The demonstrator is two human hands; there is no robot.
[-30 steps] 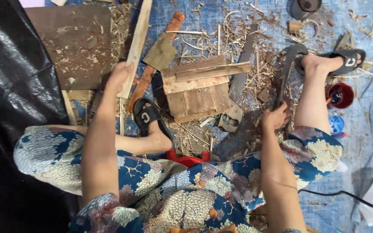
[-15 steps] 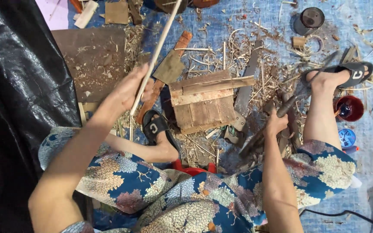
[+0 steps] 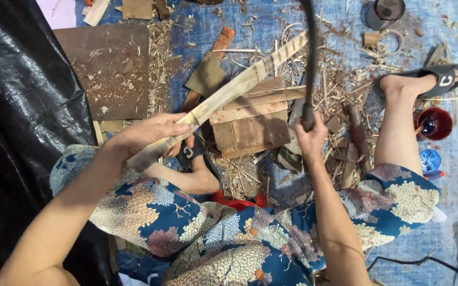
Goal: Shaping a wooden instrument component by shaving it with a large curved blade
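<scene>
Left hand (image 3: 149, 135) clenched around the lower end of a long bamboo strip (image 3: 229, 92), grip wrapped tight, fingers curled over the top. Strip running up and away from that grip at a slant, far end out over the wood block (image 3: 250, 124). Right hand (image 3: 309, 136) closed on the handle of a dark blade (image 3: 310, 58) (some kind of knife, hard to say which), blade standing nearly straight up from the grip and blurred near the top edge. Strip and blade crossing just above the right grip, can't tell if actually touching.

Block sitting between the two grips, slightly beyond them, made of several pale slats side by side. Shavings (image 3: 340, 79) scattered all around it on the blue tarp (image 3: 261, 26). Cleaver (image 3: 208, 74) with a reddish handle lying just past the left grip, partly under the strip. Brown board (image 3: 109, 69) off to the left of that grip, dusted with chips. Black plastic sheet (image 3: 17, 106) further left still.

Right of the right grip: bare leg stretched out, foot in a black sandal (image 3: 441, 79), red cup (image 3: 433, 123) just beside the shin. Other sandal (image 3: 189, 153) tucked right under the left grip. Blue flowered clothing over both knees.
</scene>
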